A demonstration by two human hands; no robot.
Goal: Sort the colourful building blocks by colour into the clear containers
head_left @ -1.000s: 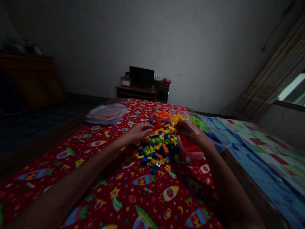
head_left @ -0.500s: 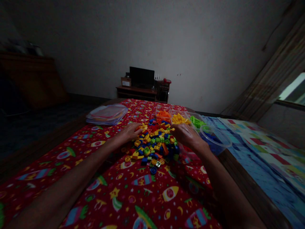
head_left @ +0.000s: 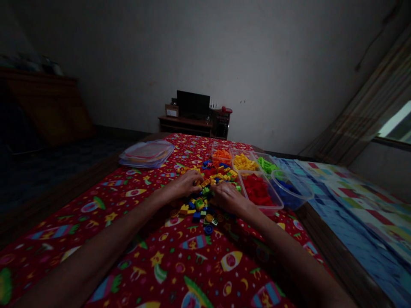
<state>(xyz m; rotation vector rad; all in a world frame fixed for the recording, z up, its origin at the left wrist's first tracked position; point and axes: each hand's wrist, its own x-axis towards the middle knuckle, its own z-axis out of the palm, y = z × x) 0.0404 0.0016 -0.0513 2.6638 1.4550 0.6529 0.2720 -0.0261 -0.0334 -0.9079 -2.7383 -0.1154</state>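
A left hand (head_left: 183, 185), fingers curled, and a right hand (head_left: 228, 197), palm down, rest on a heap of small multicoloured plastic bricks (head_left: 203, 204) near the right edge of the red rocket-print surface (head_left: 199, 256); whether either grips a brick cannot be told.

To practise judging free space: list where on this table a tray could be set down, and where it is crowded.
Free: the near cloth below the brick pile; the cloth between the lid stack and the left hand. Crowded: the pile around the right hand, and the tubs packed beside it on the right.
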